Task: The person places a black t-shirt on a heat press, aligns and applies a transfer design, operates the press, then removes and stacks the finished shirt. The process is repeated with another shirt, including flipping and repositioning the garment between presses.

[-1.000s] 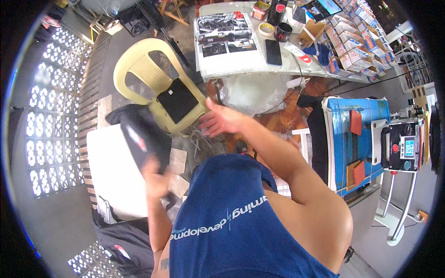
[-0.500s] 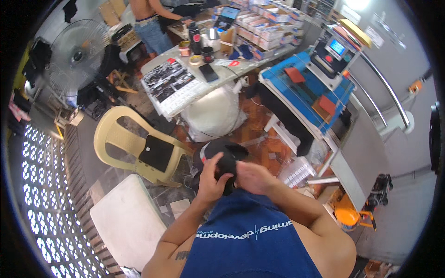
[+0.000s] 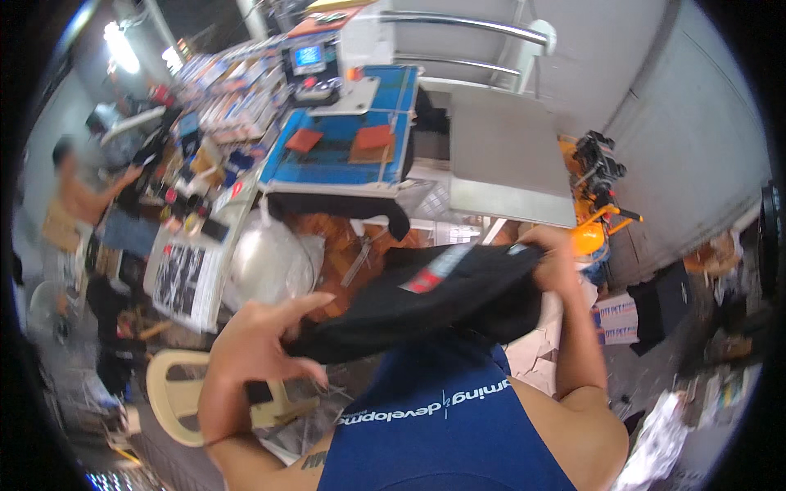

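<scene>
A black cloth garment [image 3: 426,299] with a red and pale print stretches across in front of my chest, blurred by motion. My right hand [image 3: 553,258] is closed on its upper right end. At its left end, my left hand [image 3: 266,335] has thumb and fingers spread apart around the cloth's edge, not closed on it. What kind of garment it is does not show clearly.
Ahead stands a heat press with a blue bed [image 3: 327,168], two red pads [image 3: 375,137] on it. A grey board [image 3: 512,147] is to its right. A yellow chair [image 3: 168,417] stands left, below a cluttered table [image 3: 217,295]. Another person [image 3: 86,192] works far left.
My view has swung right, toward the press and grey board. The black garment went from bunched between both hands to spread out wide, my hands moving apart.
</scene>
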The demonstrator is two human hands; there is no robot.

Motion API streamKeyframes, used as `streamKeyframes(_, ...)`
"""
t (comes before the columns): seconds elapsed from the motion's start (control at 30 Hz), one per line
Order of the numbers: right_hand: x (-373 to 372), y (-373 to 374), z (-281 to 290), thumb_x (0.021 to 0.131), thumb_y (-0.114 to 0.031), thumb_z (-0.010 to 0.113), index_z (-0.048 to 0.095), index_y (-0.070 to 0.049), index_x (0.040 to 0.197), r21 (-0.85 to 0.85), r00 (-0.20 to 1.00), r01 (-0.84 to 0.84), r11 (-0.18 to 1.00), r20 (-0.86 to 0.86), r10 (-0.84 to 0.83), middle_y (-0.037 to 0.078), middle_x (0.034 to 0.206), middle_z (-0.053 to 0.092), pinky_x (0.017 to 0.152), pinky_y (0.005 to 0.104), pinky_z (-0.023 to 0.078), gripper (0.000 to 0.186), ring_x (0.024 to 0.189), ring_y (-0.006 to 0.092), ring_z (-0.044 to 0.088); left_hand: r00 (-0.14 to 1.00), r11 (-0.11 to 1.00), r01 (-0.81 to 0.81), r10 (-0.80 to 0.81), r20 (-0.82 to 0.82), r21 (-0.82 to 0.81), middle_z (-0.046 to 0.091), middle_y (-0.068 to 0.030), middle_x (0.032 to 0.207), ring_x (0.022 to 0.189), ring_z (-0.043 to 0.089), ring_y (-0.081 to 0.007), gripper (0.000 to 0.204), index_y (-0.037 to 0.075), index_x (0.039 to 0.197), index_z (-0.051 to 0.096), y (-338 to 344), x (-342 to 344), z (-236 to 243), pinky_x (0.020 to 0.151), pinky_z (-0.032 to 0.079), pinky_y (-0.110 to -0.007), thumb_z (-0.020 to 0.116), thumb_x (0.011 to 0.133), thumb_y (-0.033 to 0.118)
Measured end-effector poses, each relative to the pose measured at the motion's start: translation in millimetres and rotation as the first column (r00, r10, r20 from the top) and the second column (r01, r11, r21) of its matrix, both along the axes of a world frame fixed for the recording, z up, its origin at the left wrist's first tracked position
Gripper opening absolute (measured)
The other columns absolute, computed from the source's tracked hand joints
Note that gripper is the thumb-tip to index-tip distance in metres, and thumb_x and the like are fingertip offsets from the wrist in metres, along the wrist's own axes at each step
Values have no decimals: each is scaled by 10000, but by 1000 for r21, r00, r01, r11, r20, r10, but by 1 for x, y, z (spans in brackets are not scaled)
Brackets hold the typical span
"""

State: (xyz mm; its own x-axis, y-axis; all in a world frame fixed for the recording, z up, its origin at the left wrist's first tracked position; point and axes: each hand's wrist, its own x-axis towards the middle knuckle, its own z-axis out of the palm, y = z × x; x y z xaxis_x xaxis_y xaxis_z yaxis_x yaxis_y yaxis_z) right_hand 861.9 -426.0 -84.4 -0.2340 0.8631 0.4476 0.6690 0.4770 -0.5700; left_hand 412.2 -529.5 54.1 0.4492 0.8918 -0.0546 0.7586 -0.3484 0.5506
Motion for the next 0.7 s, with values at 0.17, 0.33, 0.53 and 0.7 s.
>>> streamKeyframes(0.17, 134, 24, 134, 655, 116, 670, 668, -4, 881, 200, 942, 312, 929, 61, -330, 68, 781, 649, 752, 313, 492, 256, 780, 178, 615, 944, 828, -2, 187, -273, 561, 669, -143, 748, 747, 697, -326, 386, 35, 1057, 720, 73, 7, 20, 681, 527, -394, 654, 680, -14)
streamKeyframes(0.33, 221, 176, 212, 802, -97, 701, 687, -14, 977, -92, 948, 197, 976, 273, -165, 46, 819, 683, 790, 344, 493, 195, 814, 151, 601, 955, 604, -281, 251, 156, 746, 690, -221, 955, 936, 655, -405, 224, -33, 1015, 679, 274, 60, 37, 866, 497, -422, 553, 849, 50)
streamKeyframes(0.53, 290, 306, 341, 997, -447, 634, 676, -20, 948, 458, 962, 257, 851, -42, -268, -33, 796, 603, 736, 298, 453, 432, 784, 92, 537, 666, 284, -746, 300, 683, 602, 730, -221, 1073, 992, 699, -341, 328, 26, 1195, 695, 452, 121, 141, 900, 509, -420, 556, 914, 123)
streamKeyframes(0.7, 324, 281, 361, 982, -424, 659, 661, -11, 946, 368, 890, 377, 850, 111, -442, -35, 791, 584, 721, 289, 438, 414, 775, 86, 513, 695, 467, -648, 38, 718, 602, 720, -97, 1097, 957, 662, -182, 299, 35, 1184, 701, 443, 136, 166, 857, 517, -312, 511, 953, 33)
